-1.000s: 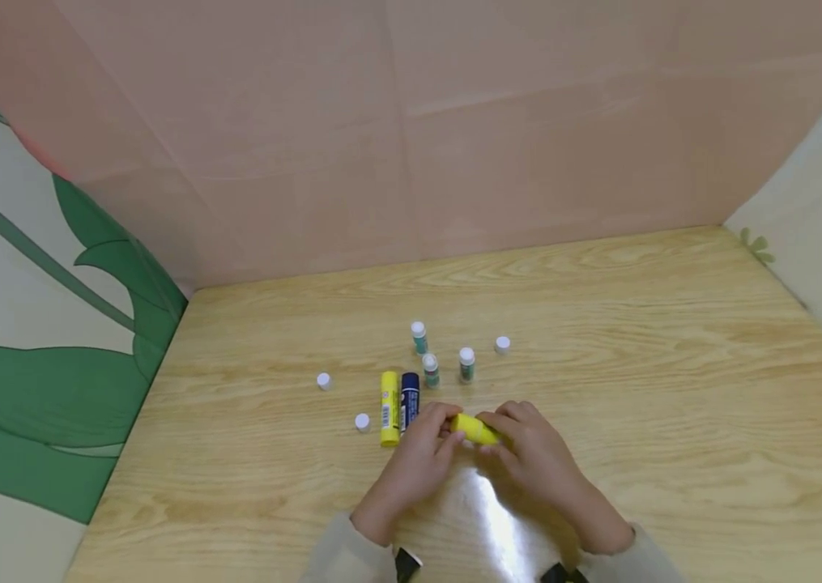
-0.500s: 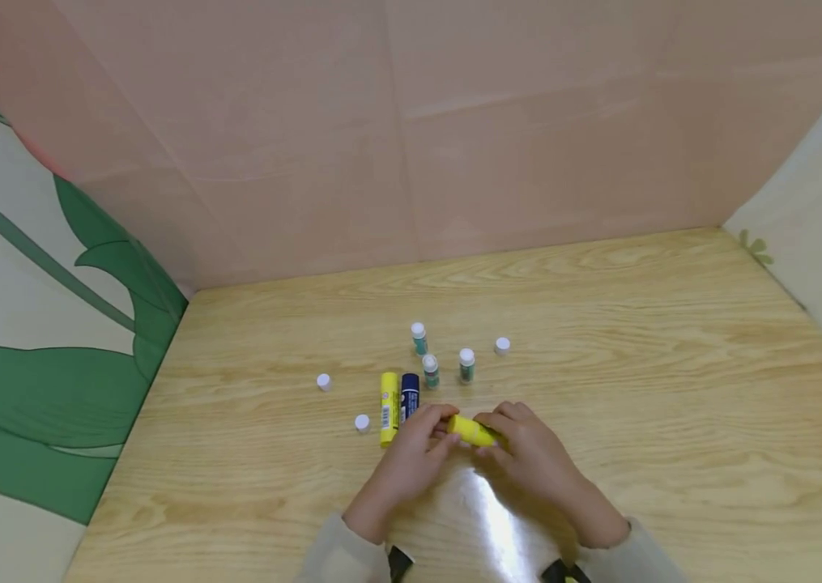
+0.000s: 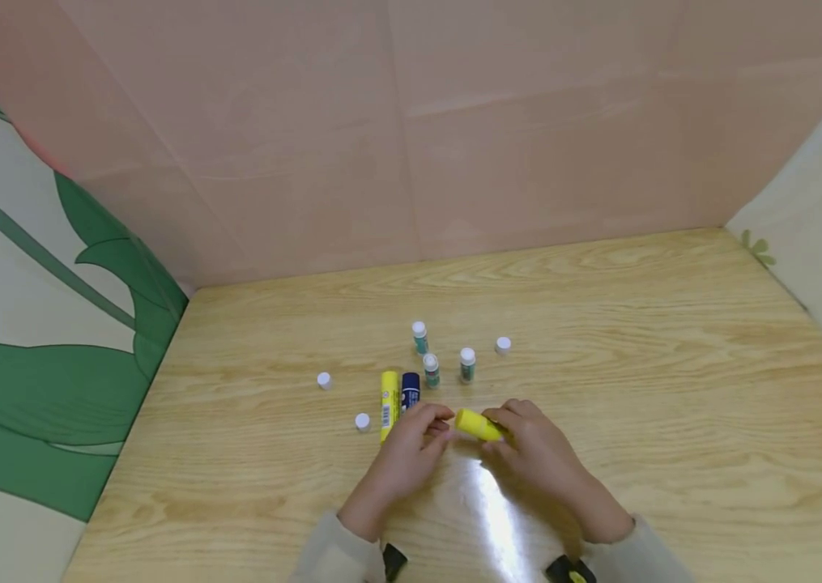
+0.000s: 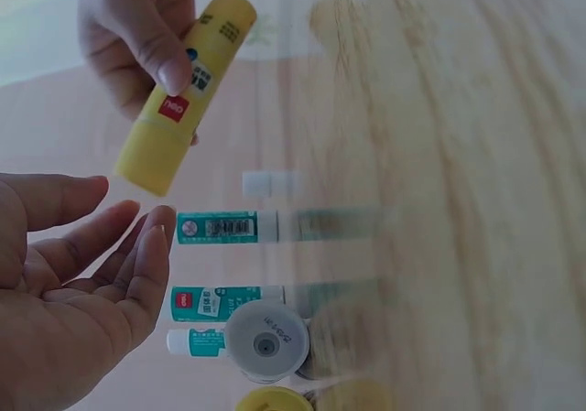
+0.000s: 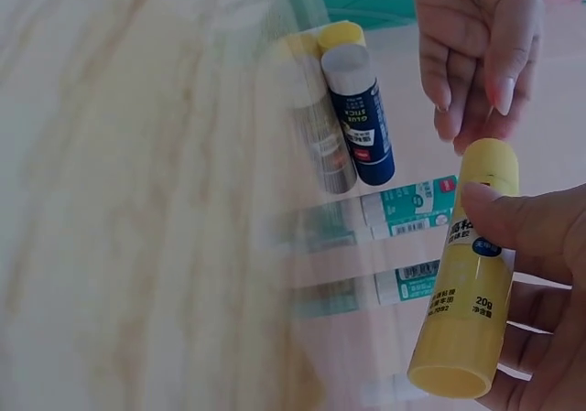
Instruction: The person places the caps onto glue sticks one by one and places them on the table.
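A yellow glue stick [image 3: 478,425] is held at a tilt in my right hand [image 3: 536,441]; in the right wrist view its thumb presses the printed label and the fingers wrap behind. The far end of the yellow glue stick [image 4: 183,100] points toward my left hand [image 3: 411,449]. That left hand [image 4: 78,287] holds nothing, its fingers loosely bent, with a small gap between fingertips and stick. Left of and partly behind it lie a second yellow glue stick [image 3: 389,397] and a navy glue stick [image 3: 411,390], side by side.
Three small teal-labelled tubes with white ends, including a right-hand tube [image 3: 467,366], are beyond the hands. Loose white caps are scattered around: a left cap [image 3: 324,380], a nearer cap [image 3: 362,422] and a right cap [image 3: 503,345]. A pink backdrop [image 3: 411,138] borders the wooden table [image 3: 636,340].
My left hand has let go of the end of the yellow glue stick and drawn slightly left. My right hand still holds the stick, now a little farther right.
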Motion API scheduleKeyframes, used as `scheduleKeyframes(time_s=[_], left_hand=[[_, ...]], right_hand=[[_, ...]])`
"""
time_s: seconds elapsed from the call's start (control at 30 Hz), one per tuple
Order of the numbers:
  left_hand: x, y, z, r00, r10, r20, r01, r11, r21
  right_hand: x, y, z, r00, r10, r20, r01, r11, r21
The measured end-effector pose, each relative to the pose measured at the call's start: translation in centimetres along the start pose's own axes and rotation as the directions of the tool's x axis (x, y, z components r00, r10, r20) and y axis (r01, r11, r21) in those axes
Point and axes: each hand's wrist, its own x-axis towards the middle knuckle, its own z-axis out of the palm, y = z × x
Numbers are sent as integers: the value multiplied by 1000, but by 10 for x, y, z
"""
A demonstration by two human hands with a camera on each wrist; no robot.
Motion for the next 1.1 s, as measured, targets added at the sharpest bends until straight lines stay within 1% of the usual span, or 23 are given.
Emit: scheduleKeyframes(time_s=[0.13, 0.23, 0.37, 0.53, 0.67, 0.83, 0.93, 1.1], left_hand=[[-1, 1, -3, 1000, -15, 4, 14, 1000, 9], [-1, 1, -4, 1000, -10, 0, 10, 1000, 17], [-2, -1, -6, 1000, 6, -17, -6, 1000, 18], [-4, -2, -8, 999, -10, -33, 10, 1000, 2], [-4, -3, -11, 998, -26, -50, 25, 1000, -17], [-5, -4, -16, 997, -36, -72, 35, 999, -24], [-6, -4, -18, 995, -41, -88, 40, 999, -15], [-9, -7, -22, 992, -69, -103, 70, 998, 2]], right_hand=[[0, 2, 1, 1000, 16, 13, -15, 1000, -22], [0, 4, 1, 999, 39, 27, -38, 999, -38], [0, 6, -1, 994, 98, 58, -95, 994, -53], [-1, 8, -5, 985, 150, 81, -145, 987, -66], [-1, 11, -7, 973, 205, 103, -199, 977, -72], [0, 15, -9, 949, 288, 131, -280, 957, -75], [0, 18, -10, 939, 314, 142, -308, 949, -65], [3, 23, -11, 932, 333, 145, -328, 943, -59]])
